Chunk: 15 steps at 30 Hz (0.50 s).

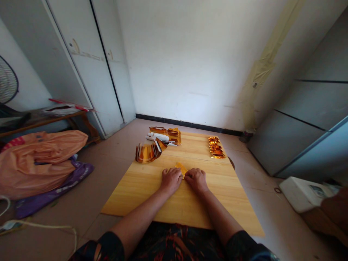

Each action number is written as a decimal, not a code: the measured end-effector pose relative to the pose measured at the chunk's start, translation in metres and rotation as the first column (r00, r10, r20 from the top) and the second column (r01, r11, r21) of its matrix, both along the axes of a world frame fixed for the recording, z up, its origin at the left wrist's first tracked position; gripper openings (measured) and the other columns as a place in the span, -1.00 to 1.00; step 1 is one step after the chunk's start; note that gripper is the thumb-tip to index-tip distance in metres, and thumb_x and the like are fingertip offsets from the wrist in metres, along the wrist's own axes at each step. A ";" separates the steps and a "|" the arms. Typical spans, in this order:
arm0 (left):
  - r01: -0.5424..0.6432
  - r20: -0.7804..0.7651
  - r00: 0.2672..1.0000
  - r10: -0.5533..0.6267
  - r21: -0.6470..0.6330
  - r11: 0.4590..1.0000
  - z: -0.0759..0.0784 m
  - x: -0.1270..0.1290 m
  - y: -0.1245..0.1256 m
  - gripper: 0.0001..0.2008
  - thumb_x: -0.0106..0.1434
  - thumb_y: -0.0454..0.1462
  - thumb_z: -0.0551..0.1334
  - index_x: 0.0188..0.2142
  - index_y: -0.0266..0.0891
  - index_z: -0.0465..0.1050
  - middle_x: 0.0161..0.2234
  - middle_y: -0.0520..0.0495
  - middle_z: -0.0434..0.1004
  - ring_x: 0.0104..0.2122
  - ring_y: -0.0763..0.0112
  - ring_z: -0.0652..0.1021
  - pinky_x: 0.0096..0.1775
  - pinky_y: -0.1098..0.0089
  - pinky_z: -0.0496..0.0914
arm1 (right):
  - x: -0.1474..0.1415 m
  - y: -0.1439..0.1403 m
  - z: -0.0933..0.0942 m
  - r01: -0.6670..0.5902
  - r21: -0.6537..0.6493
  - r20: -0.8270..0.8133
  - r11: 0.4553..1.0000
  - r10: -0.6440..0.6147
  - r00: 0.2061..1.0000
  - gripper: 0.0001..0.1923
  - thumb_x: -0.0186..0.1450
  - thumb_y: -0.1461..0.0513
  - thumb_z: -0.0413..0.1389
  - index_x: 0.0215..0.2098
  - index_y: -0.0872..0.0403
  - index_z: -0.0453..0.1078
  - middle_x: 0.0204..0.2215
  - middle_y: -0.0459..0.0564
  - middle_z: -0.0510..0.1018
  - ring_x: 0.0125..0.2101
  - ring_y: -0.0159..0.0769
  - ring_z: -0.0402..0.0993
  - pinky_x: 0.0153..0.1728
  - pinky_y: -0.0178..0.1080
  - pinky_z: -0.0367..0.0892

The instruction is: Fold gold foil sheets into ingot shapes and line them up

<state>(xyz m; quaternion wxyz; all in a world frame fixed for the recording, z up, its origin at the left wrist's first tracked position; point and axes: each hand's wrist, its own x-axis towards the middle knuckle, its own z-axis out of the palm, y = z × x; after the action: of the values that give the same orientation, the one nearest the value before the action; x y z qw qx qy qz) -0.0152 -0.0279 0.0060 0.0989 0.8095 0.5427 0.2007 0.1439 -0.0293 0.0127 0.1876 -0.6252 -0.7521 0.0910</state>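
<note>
A small folded piece of shiny gold foil paper (181, 169) lies near the middle of the pale wooden worktop (152, 188), pinned under both sets of fingertips. The left hand (170, 180) and right hand (196, 179) sit knuckles-up, side by side and almost touching, fingers curled down onto the paper; it looks pressed flat rather than lifted, though it is too small to be sure. Farther back stand a curved fan of gold foil sheets (147, 152), a stack of gold paper packs (168, 135) and a row of folded gold pieces (216, 146)
</note>
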 end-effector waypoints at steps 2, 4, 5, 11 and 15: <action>-0.007 0.000 1.000 0.007 -0.008 1.000 0.002 0.000 -0.001 -0.87 0.28 -0.27 0.09 -0.27 -0.16 0.41 -0.06 -0.07 0.50 -0.03 0.27 0.42 -0.02 0.15 0.14 | 0.000 0.001 -0.001 0.010 0.000 0.001 1.000 -0.010 1.000 -0.90 0.22 0.19 0.13 -0.39 -0.04 0.50 -0.34 -0.12 0.56 -0.24 -0.32 0.36 -0.18 -0.24 0.00; -0.001 0.001 1.000 0.001 -0.007 1.000 0.004 0.000 -0.001 -0.89 0.27 -0.27 0.11 -0.30 -0.17 0.40 -0.06 -0.07 0.50 -0.04 0.26 0.42 -0.02 0.15 0.14 | -0.001 0.000 -0.002 0.024 0.004 -0.001 1.000 -0.024 1.000 -0.90 0.22 0.19 0.13 -0.40 -0.04 0.49 -0.34 -0.12 0.55 -0.24 -0.31 0.35 -0.18 -0.24 0.00; 0.002 0.000 1.000 -0.002 -0.005 1.000 0.005 0.000 -0.002 -0.90 0.26 -0.28 0.11 -0.31 -0.17 0.40 -0.06 -0.07 0.49 -0.04 0.26 0.42 -0.03 0.14 0.14 | -0.001 0.000 -0.003 0.033 0.011 0.000 0.999 -0.033 0.999 -0.90 0.22 0.19 0.13 -0.41 -0.03 0.49 -0.35 -0.11 0.55 -0.25 -0.31 0.35 -0.18 -0.24 0.00; 0.014 -0.029 0.999 -0.014 -0.015 1.000 0.005 -0.001 -0.003 -0.93 0.24 -0.28 0.13 -0.31 -0.16 0.38 -0.06 -0.08 0.48 -0.04 0.25 0.41 -0.03 0.16 0.15 | -0.005 -0.004 -0.006 0.096 0.086 0.042 0.992 -0.100 0.994 -0.91 0.23 0.20 0.13 -0.41 0.01 0.45 -0.37 -0.07 0.51 -0.27 -0.29 0.32 -0.21 -0.25 0.01; 0.010 -0.043 0.999 -0.010 -0.002 1.000 0.001 -0.001 -0.001 -0.93 0.23 -0.29 0.13 -0.29 -0.16 0.37 -0.06 -0.08 0.47 -0.03 0.24 0.39 -0.03 0.15 0.14 | -0.005 -0.005 -0.006 0.101 0.089 0.042 0.991 -0.105 0.994 -0.90 0.22 0.20 0.13 -0.43 0.02 0.44 -0.37 -0.06 0.50 -0.27 -0.27 0.31 -0.21 -0.25 0.02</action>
<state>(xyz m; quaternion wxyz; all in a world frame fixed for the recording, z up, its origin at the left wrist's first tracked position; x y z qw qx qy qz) -0.0161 -0.0290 0.0070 0.0890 0.8162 0.5410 0.1824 0.1393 -0.0348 0.0065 0.2013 -0.6566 -0.7261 0.0338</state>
